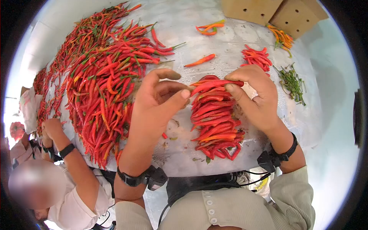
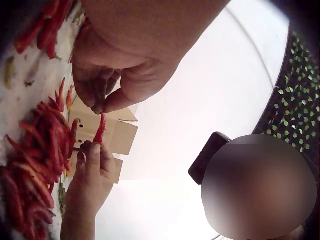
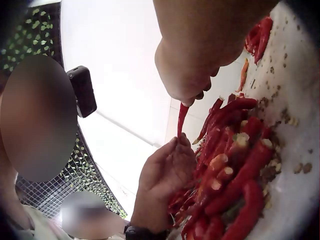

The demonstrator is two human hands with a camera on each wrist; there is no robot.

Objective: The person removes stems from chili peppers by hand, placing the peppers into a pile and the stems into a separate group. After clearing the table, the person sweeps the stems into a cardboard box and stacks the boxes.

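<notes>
Between my two hands stretches a red chili pepper (image 1: 217,83), also seen edge-on in the left wrist view as a slim red chili pepper (image 2: 101,128). My right hand (image 1: 257,94) pinches one end of it with thumb and forefinger. At the other end, the thumb and fingertips of my left hand (image 1: 155,99) pinch it, as the left wrist view shows. Directly below lies a long stack of red chilies (image 1: 212,119), laid crosswise in rows. Cut, stemless ends (image 3: 242,140) of these chilies face the right wrist view.
A large heap of stemmed red chilies (image 1: 103,92) covers the table's left side. Beyond the stack lie one orange chili (image 1: 200,60), a small red pile (image 1: 256,57) and green stems (image 1: 291,82). Cardboard boxes (image 1: 251,9) stand behind. Another person (image 1: 82,184) works at left.
</notes>
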